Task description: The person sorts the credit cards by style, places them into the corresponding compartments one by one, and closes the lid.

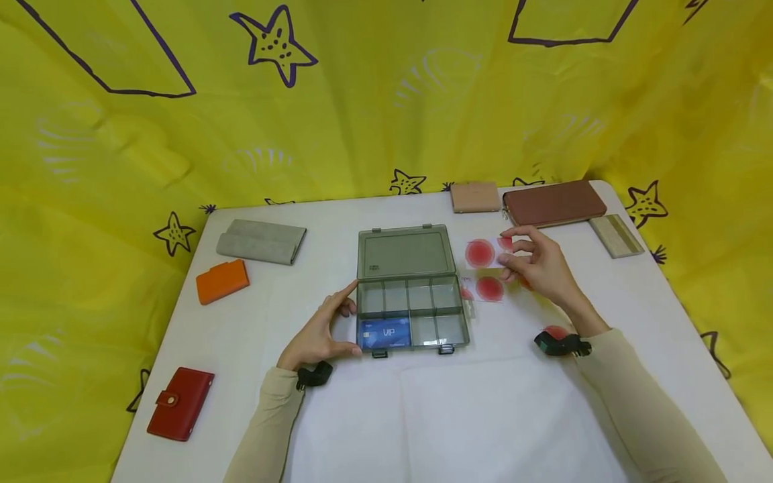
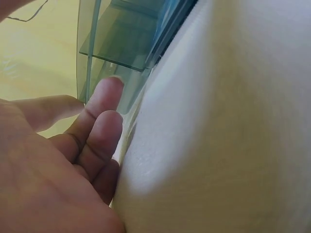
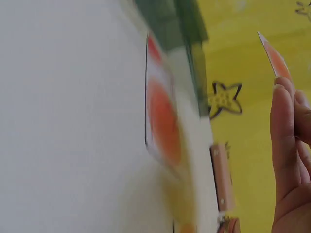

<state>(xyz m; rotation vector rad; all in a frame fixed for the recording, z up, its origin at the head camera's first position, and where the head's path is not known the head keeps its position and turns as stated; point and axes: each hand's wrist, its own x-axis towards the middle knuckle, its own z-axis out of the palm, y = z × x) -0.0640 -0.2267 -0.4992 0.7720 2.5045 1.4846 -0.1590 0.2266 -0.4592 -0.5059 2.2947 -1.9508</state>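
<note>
1. Red wallet (image 1: 181, 406), orange wallet (image 1: 222, 282) and grey wallet (image 1: 262, 241): at the left of the white table (image 1: 374, 416); the red one has a snap strap.
2. Left hand (image 1: 323, 335): thumb and index finger spread wide at the two left corners of the box (image 1: 447, 327); the other fingers bend loosely, tips near its side wall.
3. Box: clear green-grey plastic, flat on the table, lid (image 1: 406, 253) folded back, two latches on the front edge. Dividers form compartments; a blue card (image 1: 374, 333) marked "VIP" lies face up at front left.
4. Held card (image 1: 481, 253): pale, with a large red disc and part of a second. It is raised above the table just right of the lid.
5. Lying card (image 1: 489, 290): similar print, on the table beside the box. Whether another lies with it cannot be told.
6. Right hand (image 1: 543, 265): thumb and index finger pinch the held card by its right end; most of it projects leftward beyond the fingertips.
7. Brown wallet (image 1: 555, 202): flat, behind the right hand.
</note>
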